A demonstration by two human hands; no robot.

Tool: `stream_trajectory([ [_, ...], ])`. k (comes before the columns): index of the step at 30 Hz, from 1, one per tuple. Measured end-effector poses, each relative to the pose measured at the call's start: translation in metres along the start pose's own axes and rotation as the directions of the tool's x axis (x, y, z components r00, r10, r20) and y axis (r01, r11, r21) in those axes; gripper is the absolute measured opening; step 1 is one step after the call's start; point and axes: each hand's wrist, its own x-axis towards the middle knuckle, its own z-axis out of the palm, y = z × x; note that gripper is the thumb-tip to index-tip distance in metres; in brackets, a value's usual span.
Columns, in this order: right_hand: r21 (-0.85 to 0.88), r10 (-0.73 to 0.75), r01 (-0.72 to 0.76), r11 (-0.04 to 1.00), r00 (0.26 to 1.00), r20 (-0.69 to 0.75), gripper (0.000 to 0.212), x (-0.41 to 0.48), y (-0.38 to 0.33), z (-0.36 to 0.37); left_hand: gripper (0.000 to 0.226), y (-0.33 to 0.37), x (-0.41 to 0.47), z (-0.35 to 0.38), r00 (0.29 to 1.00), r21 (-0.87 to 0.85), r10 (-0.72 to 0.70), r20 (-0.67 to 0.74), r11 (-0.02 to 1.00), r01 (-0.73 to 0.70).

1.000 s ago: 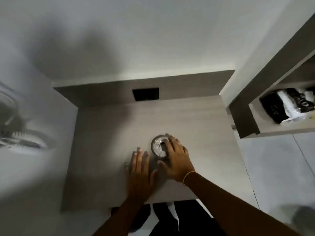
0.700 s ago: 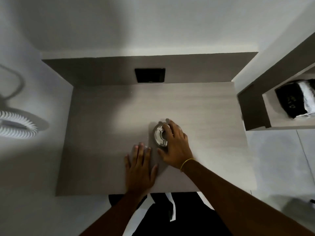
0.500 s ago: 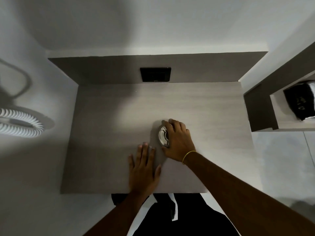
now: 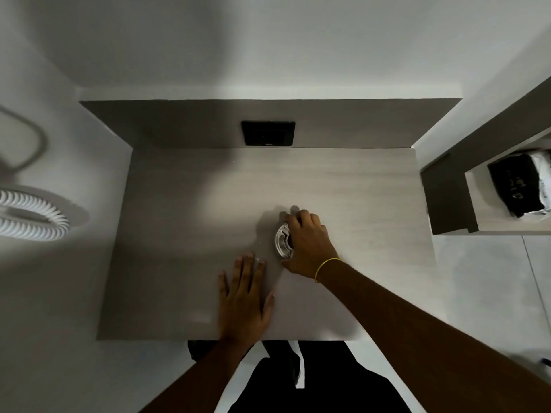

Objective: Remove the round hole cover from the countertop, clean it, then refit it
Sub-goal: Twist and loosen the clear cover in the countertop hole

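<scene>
A round silver hole cover point(image 4: 281, 241) sits in the grey wood-grain countertop point(image 4: 185, 222), a little right of the middle. My right hand point(image 4: 308, 244) lies over its right half, fingers curled around the far rim and thumb at the near rim, gripping it. A yellow band circles that wrist. Only the cover's left part shows; I cannot tell whether it is lifted from the hole. My left hand point(image 4: 244, 296) rests flat on the countertop, fingers spread, just in front and left of the cover, holding nothing.
A black socket plate point(image 4: 267, 133) is set in the dark upstand behind the countertop. A shelf unit point(image 4: 447, 198) at the right holds a black and white bundle point(image 4: 520, 187). A white coiled hose point(image 4: 29, 219) hangs at the left wall.
My right hand has slid from resting on top of the cover to clasping its rim, covering more of it. The left hand stays flat. The head camera has shifted.
</scene>
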Motion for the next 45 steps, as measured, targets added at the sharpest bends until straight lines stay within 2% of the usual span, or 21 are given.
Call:
stream_trajectory([
  [6, -0.087, -0.039, 0.041, 0.995, 0.999, 0.028, 0.109, 0.005, -0.006, -0.005, 0.074, -0.001, -0.002, 0.003, 1.000, -0.016, -0.006, -0.019, 1.000, 0.006],
  [10, -0.093, -0.040, 0.047, 0.995, 0.997, 0.069, 0.111, 0.007, -0.008, -0.010, 0.072, -0.001, -0.002, 0.003, 0.999, -0.034, 0.000, -0.040, 0.999, -0.002],
  [13, -0.104, -0.042, 0.051, 0.993, 0.995, 0.087, 0.103, 0.007, -0.009, -0.012, 0.071, -0.001, -0.002, 0.005, 0.998, -0.043, 0.007, -0.055, 0.999, -0.009],
  [19, -0.106, -0.059, 0.072, 0.992, 0.990, 0.127, 0.101, 0.009, -0.010, -0.013, 0.071, -0.003, -0.003, 0.007, 0.998, -0.039, 0.013, -0.069, 0.999, -0.015],
  [36, -0.146, -0.121, 0.142, 0.979, 0.983, 0.140, 0.101, 0.015, -0.004, -0.012, 0.075, -0.008, -0.004, 0.015, 0.998, -0.026, 0.015, -0.055, 1.000, -0.017],
  [40, -0.115, -0.127, 0.145, 0.983, 0.980, 0.155, 0.099, 0.011, 0.000, -0.014, 0.076, -0.008, -0.005, 0.016, 0.998, -0.031, 0.015, -0.062, 0.999, -0.017],
  [45, -0.005, -0.102, 0.103, 0.995, 0.993, 0.064, 0.098, -0.002, 0.015, -0.021, 0.076, -0.007, -0.004, 0.014, 0.999, -0.014, -0.002, -0.043, 1.000, 0.001],
])
